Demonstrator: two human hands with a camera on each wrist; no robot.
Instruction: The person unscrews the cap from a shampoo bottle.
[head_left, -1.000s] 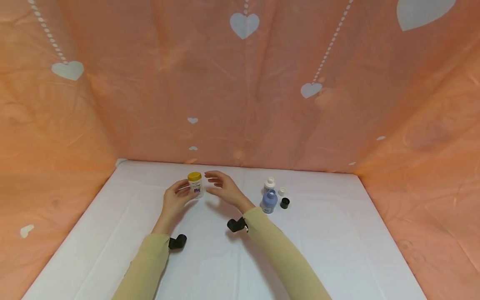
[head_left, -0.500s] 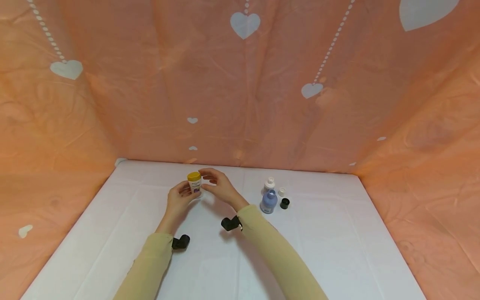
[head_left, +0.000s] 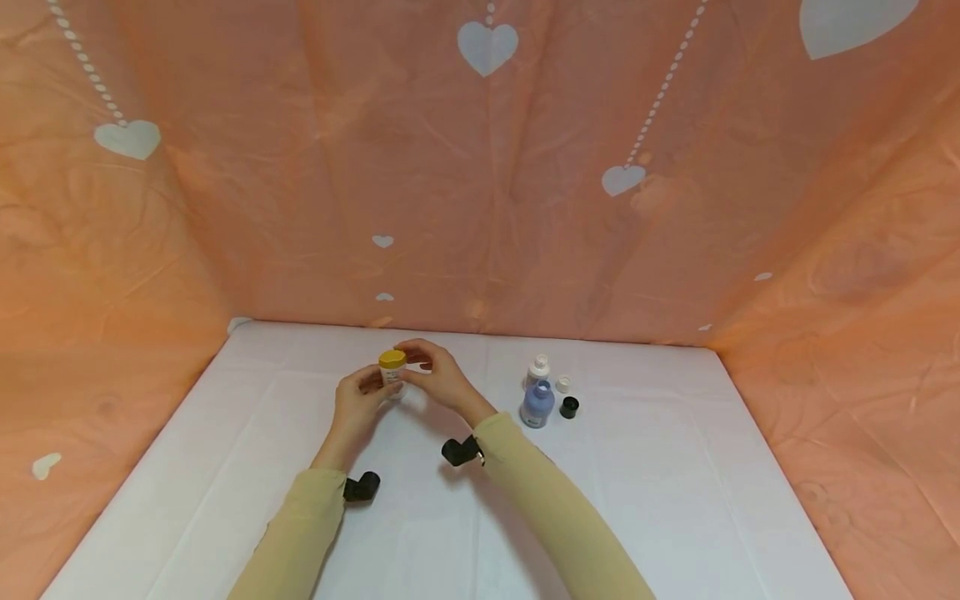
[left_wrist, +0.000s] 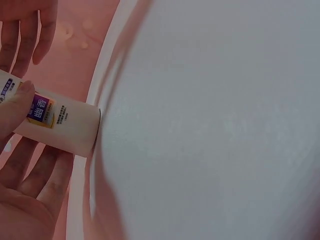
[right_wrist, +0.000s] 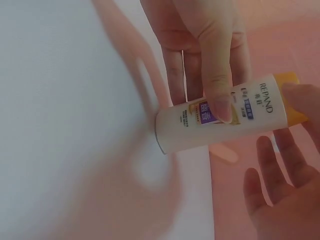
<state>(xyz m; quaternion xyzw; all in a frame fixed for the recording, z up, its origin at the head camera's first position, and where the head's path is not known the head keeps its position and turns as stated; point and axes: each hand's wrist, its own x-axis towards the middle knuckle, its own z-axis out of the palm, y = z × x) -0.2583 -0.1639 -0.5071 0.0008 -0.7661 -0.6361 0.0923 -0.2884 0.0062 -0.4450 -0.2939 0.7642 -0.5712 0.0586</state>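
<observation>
A small white bottle [head_left: 392, 376] with a yellow cap [head_left: 392, 359] stands upright between the hands, toward the back left of the table. My left hand [head_left: 356, 410] grips its body, the thumb over the purple label and the fingers behind. At the bottle's top my right hand [head_left: 447, 382] pinches the cap; the right wrist view has the thumb on the cap [right_wrist: 295, 111] and the fingers on its far side. Label print including "REPAND" shows on the bottle [right_wrist: 250, 107]. In the left wrist view the bottle [left_wrist: 75, 127] has its base at the table surface, and its cap is out of frame.
Right of the hands stand an uncapped blue bottle [head_left: 537, 406] and a white bottle [head_left: 538, 367] behind it. Beside them lie a white cap [head_left: 563, 384] and a black cap [head_left: 569, 407]. An orange curtain [head_left: 480, 208] encloses the white table [head_left: 637, 500].
My right hand has moved left from beside the bottle onto its yellow cap. The bottle has shifted very slightly and stays in my left hand. The other bottles and caps are unmoved.
</observation>
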